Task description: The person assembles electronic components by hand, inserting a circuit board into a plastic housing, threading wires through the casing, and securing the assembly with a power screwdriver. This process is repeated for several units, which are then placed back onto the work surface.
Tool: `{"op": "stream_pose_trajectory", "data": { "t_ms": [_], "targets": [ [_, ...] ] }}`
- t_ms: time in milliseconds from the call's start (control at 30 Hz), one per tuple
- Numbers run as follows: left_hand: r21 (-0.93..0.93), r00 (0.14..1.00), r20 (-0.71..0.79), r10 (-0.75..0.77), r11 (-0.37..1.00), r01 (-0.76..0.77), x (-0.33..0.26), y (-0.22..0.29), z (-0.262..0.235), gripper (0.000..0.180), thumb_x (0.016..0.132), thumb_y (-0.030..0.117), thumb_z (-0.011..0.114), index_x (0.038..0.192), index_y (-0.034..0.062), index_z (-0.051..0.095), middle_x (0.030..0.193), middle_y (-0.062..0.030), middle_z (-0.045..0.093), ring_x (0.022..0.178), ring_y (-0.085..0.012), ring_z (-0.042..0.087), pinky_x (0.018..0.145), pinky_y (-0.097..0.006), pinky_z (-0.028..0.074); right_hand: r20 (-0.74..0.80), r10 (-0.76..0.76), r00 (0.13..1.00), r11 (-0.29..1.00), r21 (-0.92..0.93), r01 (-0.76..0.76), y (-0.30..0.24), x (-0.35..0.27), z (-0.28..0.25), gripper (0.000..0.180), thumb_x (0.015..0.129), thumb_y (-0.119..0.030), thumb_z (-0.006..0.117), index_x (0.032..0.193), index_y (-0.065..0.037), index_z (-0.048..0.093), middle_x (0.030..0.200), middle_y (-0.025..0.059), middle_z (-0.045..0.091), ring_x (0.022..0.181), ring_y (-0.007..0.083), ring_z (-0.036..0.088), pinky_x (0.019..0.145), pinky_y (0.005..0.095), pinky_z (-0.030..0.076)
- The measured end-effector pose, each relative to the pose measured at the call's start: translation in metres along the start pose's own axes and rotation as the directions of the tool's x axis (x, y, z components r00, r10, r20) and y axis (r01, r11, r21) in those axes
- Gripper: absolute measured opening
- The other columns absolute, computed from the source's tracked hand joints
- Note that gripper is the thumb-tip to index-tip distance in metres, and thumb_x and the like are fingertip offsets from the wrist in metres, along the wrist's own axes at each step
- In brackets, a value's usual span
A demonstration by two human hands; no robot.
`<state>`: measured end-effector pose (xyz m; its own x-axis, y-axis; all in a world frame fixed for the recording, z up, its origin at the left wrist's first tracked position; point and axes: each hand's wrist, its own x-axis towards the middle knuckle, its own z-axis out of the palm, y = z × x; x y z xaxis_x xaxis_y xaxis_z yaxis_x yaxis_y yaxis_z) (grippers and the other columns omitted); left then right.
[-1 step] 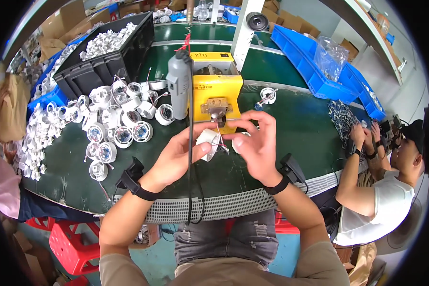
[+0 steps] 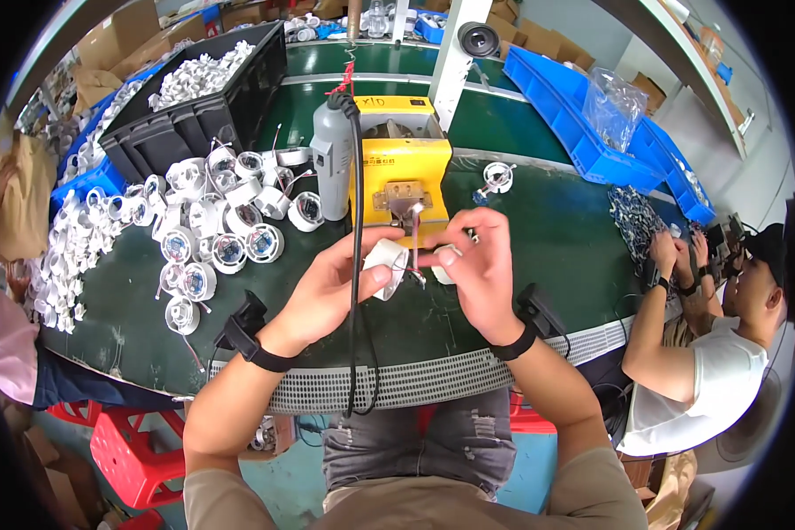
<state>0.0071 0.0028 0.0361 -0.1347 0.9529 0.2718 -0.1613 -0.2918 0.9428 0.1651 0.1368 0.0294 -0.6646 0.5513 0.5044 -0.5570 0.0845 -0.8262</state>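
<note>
My left hand is closed around a white round lamp housing, its open side turned to the right. Thin wires run out of the housing toward my right hand, whose thumb and fingers pinch a small white round part. The fingers cover most of that part. Just beyond both hands stands a yellow machine with a metal fitting on its front. A grey electric screwdriver hangs left of the machine, its black cable passing in front of my left hand.
White housings with round boards lie left of the machine, beside a heap of small white parts. Behind them stands a black crate. Blue trays are at the right; a co-worker handles parts there. One wired piece lies right of the machine.
My right fingers have shifted slightly around the small white part. The wires between my hands stand more upright. The hanging screwdriver has swung a little to the right.
</note>
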Motion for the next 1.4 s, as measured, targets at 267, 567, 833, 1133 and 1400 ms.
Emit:
{"op": "stream_pose_trajectory", "data": {
  "t_ms": [267,567,833,1133,1400],
  "targets": [
    [0.029,0.996,-0.092,-0.006,1.000,0.009,-0.002,-0.001,0.007,0.043,0.087,0.008,0.066,0.125,0.0010,0.049,0.112,-0.0059,0.059,0.108,-0.0152,0.055,0.094,-0.030,0.042,0.289,0.522,0.803,0.821,0.086,-0.564,0.006,-0.005,-0.009,0.017,0.097,-0.013,0.051,0.105,0.000,0.056,0.092,0.0082,0.060,0.090,0.0183,0.060,0.082,0.0346,0.050],
    [-0.302,0.897,-0.091,-0.432,0.871,0.389,0.002,-0.001,-0.002,0.039,0.100,0.036,0.041,0.113,0.0022,0.054,0.092,-0.0083,0.062,0.072,-0.0153,0.061,0.056,-0.025,0.047,0.256,0.174,0.951,0.915,-0.398,-0.061,-0.005,-0.009,-0.011,0.015,0.089,-0.008,0.061,0.078,0.002,0.062,0.088,0.0083,0.061,0.079,0.0158,0.058,0.071,0.0286,0.046],
    [-0.281,0.855,-0.133,-0.501,0.846,0.452,0.007,-0.007,0.006,0.052,0.102,0.044,0.029,0.114,-0.0002,0.055,0.084,-0.0090,0.065,0.066,-0.0166,0.064,0.050,-0.025,0.050,0.313,0.179,0.933,0.822,-0.568,0.033,0.000,-0.009,-0.001,0.008,0.077,-0.005,0.069,0.074,-0.002,0.062,0.078,0.0053,0.056,0.072,0.0174,0.056,0.065,0.0299,0.042],
    [-0.222,0.908,-0.047,-0.417,0.890,0.398,0.003,-0.017,0.003,0.055,0.101,0.045,0.031,0.128,0.0008,0.049,0.098,-0.0086,0.063,0.082,-0.0140,0.063,0.059,-0.026,0.053,0.309,0.210,0.928,0.848,-0.529,-0.015,0.003,-0.010,-0.001,0.008,0.084,-0.007,0.064,0.079,-0.002,0.061,0.077,0.0029,0.056,0.068,0.0128,0.057,0.059,0.0260,0.043],
    [-0.233,0.957,-0.037,-0.287,0.934,0.271,0.002,-0.022,0.005,0.045,0.102,0.034,0.037,0.135,0.0040,0.043,0.111,-0.0072,0.058,0.097,-0.0160,0.060,0.078,-0.031,0.054,0.042,0.000,0.999,0.662,-0.749,0.032,-0.006,-0.008,0.007,0.019,0.083,-0.005,0.069,0.097,-0.003,0.058,0.091,0.0067,0.060,0.061,0.0106,0.058,0.051,0.0258,0.046]
  ]
}}
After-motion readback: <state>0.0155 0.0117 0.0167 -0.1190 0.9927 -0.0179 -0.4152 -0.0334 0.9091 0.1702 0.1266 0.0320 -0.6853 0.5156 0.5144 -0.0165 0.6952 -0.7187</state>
